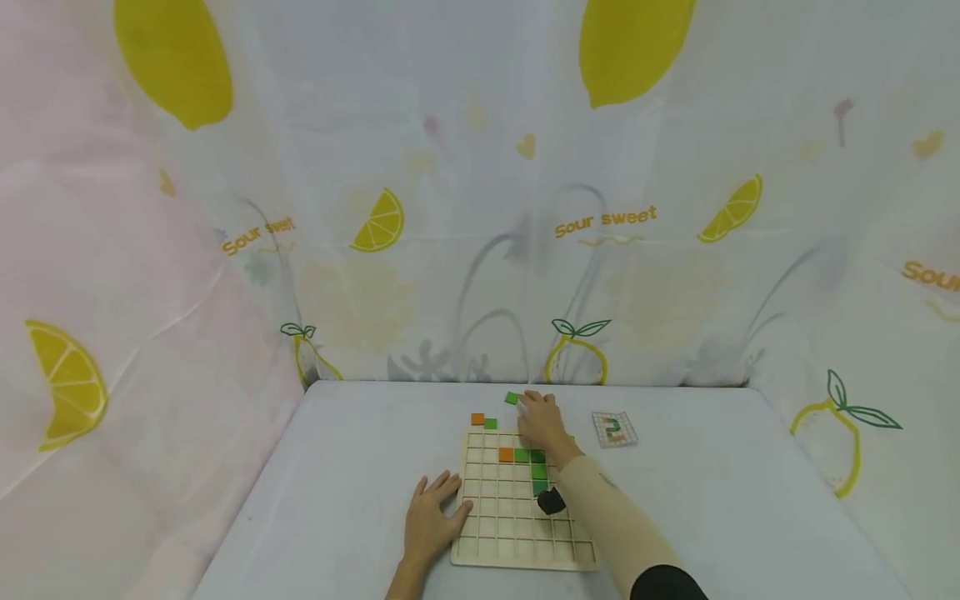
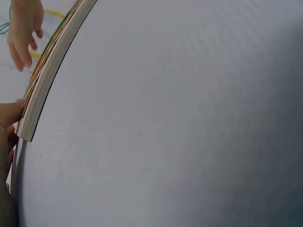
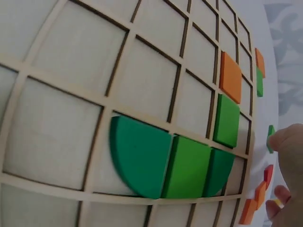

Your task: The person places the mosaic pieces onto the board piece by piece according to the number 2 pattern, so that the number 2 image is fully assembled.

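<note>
The left hand (image 1: pixel 435 518), fingers spread, rests at nine o'clock on the pale wooden grid board (image 1: pixel 487 527); the right hand (image 1: pixel 543 423), fingers loosely apart, is at twelve, beside a flat green tile (image 1: pixel 512 398). Only the right wrist view shows a small red tile (image 3: pixel 268 175); only the head view, the printed card (image 1: pixel 614 429) at two. A beige sleeve (image 1: pixel 622 512) hides part of the board's three-o'clock edge.

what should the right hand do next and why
I'd probably have the right hand pinch and lift the loose green tile next to it: this tile lies beyond the far edge of the grid board, within easy reach. Many squares are bare around the five placed tiles, and the left hand rests at the board's left edge, likely steadying it.
</note>
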A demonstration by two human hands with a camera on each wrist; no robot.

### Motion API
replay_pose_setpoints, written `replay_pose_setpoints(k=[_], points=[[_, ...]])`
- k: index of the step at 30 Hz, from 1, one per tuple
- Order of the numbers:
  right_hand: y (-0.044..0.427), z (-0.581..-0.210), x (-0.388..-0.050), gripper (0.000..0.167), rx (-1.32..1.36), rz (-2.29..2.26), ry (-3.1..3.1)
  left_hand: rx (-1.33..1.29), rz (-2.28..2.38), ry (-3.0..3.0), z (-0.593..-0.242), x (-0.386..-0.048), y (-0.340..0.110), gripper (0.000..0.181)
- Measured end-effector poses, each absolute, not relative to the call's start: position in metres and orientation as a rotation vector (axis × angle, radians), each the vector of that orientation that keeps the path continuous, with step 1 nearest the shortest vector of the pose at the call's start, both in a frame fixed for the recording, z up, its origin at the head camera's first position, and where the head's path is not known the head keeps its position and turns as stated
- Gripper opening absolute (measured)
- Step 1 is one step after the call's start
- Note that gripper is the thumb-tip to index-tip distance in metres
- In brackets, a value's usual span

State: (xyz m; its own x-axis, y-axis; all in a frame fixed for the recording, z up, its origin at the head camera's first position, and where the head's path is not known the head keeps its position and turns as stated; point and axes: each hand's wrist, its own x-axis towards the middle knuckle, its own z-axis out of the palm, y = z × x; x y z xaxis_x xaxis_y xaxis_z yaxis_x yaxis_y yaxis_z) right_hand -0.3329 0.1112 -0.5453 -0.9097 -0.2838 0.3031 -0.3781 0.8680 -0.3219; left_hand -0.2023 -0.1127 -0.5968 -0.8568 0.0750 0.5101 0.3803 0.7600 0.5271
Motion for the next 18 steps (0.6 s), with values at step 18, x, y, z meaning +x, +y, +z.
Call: replay_pose_setpoints(k=[18], points=[[0.085,-0.513,-0.344,0.045,0.447,0.573,-3.248,-0.334,-0.904,-2.49,-0.597,-0.202,-0.111,0.038]])
